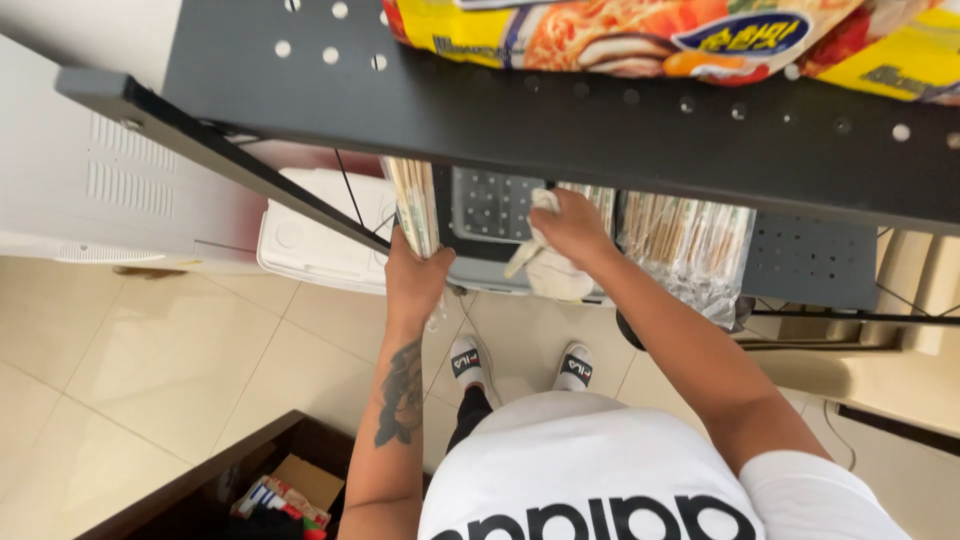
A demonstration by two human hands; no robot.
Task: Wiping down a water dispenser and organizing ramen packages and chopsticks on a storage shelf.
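My left hand (415,272) grips a clear pack of wooden chopsticks (415,205) and holds it upright at the left end of a lower perforated shelf (490,205). My right hand (570,228) presses a white cloth (555,270) against that shelf, just right of the pack. More clear packs of chopsticks (690,245) stand on the same shelf to the right of my right hand.
A dark perforated upper shelf (560,125) juts out overhead, carrying yellow noodle packets (640,35). A white appliance (110,170) and a white box (320,235) stand at the left. A dark cabinet with a cardboard box (285,490) sits at the lower left on the tiled floor.
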